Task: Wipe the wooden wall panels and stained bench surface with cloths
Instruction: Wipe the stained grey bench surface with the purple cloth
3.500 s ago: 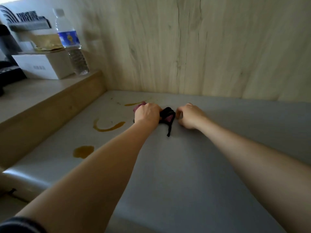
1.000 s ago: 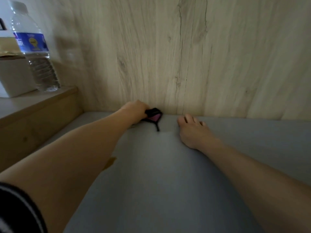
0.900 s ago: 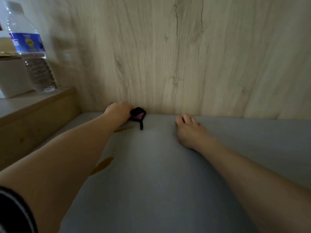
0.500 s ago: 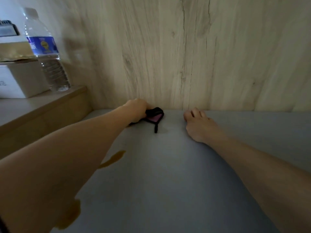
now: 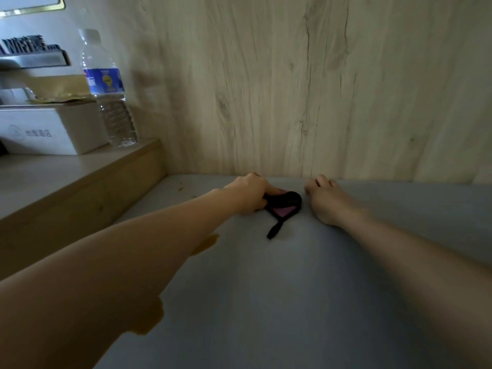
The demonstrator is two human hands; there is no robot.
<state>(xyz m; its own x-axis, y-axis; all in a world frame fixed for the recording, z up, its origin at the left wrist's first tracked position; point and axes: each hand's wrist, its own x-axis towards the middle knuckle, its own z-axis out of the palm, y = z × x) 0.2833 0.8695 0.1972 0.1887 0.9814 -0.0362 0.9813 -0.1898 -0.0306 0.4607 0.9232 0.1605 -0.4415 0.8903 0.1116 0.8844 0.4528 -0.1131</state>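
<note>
A small black and pink cloth (image 5: pixel 283 206) with a trailing black strap lies on the grey bench surface (image 5: pixel 306 288) close to the light wooden wall panel (image 5: pixel 292 89). My left hand (image 5: pixel 249 194) grips the cloth's left side and presses it onto the bench. My right hand (image 5: pixel 326 201) rests flat on the bench just right of the cloth, fingers straight toward the wall. Brown liquid stains (image 5: pixel 205 243) show on the bench beside my left forearm, with another stain (image 5: pixel 150 320) nearer me.
A raised wooden ledge (image 5: pixel 80 177) runs along the left. On it stand a water bottle (image 5: pixel 107 89) with a blue label and a white box (image 5: pixel 50 129) with gold packaging on top.
My left hand has slid the cloth back and forth along the bench near the wall, ending slightly right of half a second ago. My right hand stays flat beside it.
</note>
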